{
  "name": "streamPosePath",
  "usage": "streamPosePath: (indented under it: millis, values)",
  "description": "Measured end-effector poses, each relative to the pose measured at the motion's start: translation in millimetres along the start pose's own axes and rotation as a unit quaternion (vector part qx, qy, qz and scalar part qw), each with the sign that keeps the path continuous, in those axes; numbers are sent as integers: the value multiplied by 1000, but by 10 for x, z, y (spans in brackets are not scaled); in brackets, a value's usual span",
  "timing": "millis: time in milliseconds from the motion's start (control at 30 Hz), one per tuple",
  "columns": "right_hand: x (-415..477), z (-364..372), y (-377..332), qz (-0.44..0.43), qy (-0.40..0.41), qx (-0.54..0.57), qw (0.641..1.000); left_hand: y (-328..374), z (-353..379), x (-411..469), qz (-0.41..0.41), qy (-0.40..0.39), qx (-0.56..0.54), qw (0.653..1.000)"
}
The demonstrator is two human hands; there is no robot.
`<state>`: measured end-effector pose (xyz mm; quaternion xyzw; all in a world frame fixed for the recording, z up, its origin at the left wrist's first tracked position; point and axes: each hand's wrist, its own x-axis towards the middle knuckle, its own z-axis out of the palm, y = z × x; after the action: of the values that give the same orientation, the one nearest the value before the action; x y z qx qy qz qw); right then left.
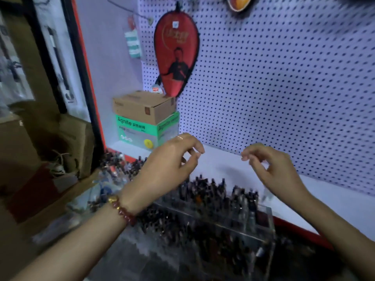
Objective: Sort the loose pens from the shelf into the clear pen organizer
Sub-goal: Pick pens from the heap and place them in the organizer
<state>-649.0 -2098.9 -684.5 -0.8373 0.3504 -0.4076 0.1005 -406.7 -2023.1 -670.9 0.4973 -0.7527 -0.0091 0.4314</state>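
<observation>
Rising behind white shelf (223, 163), perforated pegboard (284, 88).

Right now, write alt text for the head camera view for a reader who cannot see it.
A person's left hand and right hand hover with loosely curled fingers, holding nothing, above a clear organizer packed with dark pens by a white shelf. Behind is a pegboard with a red paddle case hanging above two stacked boxes.

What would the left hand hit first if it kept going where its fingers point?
Likely the right hand, whose fingers face the left hand across a gap above the shelf; depth unclear.
</observation>
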Motion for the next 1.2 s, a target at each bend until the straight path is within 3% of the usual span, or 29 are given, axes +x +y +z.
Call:
streamPosePath:
  millis: [100,200,467,600,700,833,1000,1100,1200]
  values:
    - [-103,-217,805,199,-50,-68,976,126,354,313,15,-38,-26,999]
    - [-268,-246,1448,383,-111,-88,913,205,668,569,14,-68,-38,997]
    - [4,90,1847,447,-86,-61,888,141,1170,924,-5,-123,0,992]
    - [227,241,1941,529,-115,-85,836,77,1237,982,-5,-138,27,990]
    - [254,267,1988,531,-120,-108,832,57,1239,1024,-14,-144,35,989]
    - [197,226,1996,551,-78,-37,830,56,1256,1054,-25,-150,26,988]
    - [157,-131,1723,472,3,42,881,126,1311,1143,-73,-180,-75,978]
    - [245,-370,1320,395,76,147,904,323,1372,1168,-167,-272,-231,919]
    - [326,-494,961,346,158,212,900,577,1494,1129,-262,-375,-367,810]
